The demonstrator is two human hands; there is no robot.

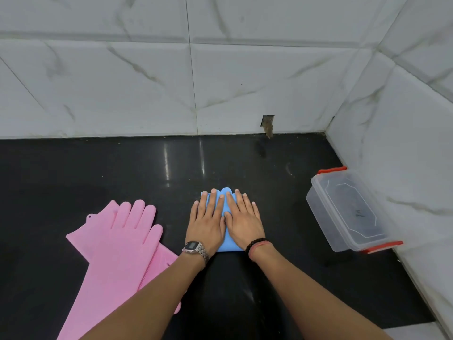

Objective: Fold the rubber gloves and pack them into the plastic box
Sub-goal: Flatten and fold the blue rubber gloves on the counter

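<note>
A folded blue rubber glove (225,209) lies on the black countertop, mostly covered by both hands. My left hand (207,222) and my right hand (242,220) press flat on it side by side, fingers spread, gripping nothing. A pair of pink rubber gloves (117,244) lies unfolded at the left, one stacked on the other, partly under my left forearm. The clear plastic box (348,212) with red clips stands at the right with its lid on, close to the side wall.
The black countertop (122,168) meets white marble-look tiled walls behind and on the right. A small chipped hole (267,123) sits in the back wall at counter level. The counter's front right edge shows at the bottom right.
</note>
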